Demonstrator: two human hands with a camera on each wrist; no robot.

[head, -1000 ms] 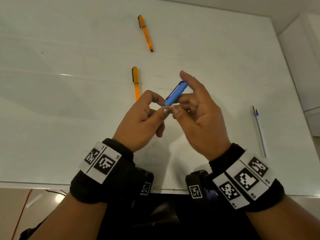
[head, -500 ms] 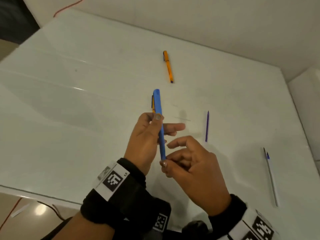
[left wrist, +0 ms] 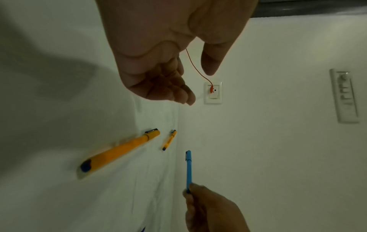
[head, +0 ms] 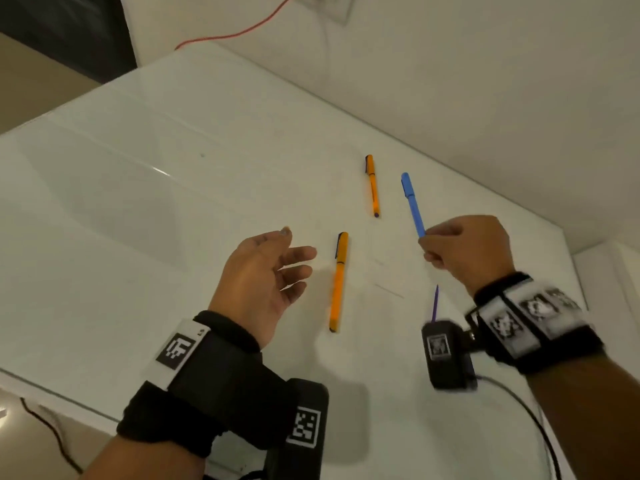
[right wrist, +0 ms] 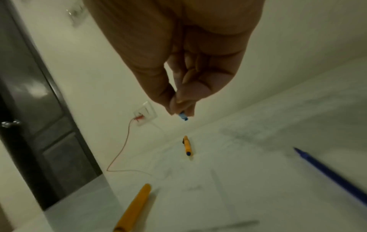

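Observation:
My right hand [head: 464,247] pinches the lower end of a blue capped pen [head: 412,204], held above the white table [head: 138,202] with its cap pointing away from me. The same blue pen [left wrist: 188,169] shows in the left wrist view, and its tip [right wrist: 183,117] pokes out below my fingers in the right wrist view. My left hand [head: 266,275] hovers over the table, palm turned inward, fingers relaxed and empty. A near orange pen [head: 338,282] lies between my hands. A far orange pen [head: 372,185] lies behind it.
A thin purple refill [head: 434,303] lies on the table near my right wrist. A red cable [head: 235,32] runs to a wall socket [left wrist: 213,92]. A switch panel [left wrist: 344,95] is on the wall. A dark door [right wrist: 29,109] stands left of the table.
My left hand has let go of the blue pen and moved left, opening. My right hand has carried the pen to the right and farther out. The head view has swung upward.

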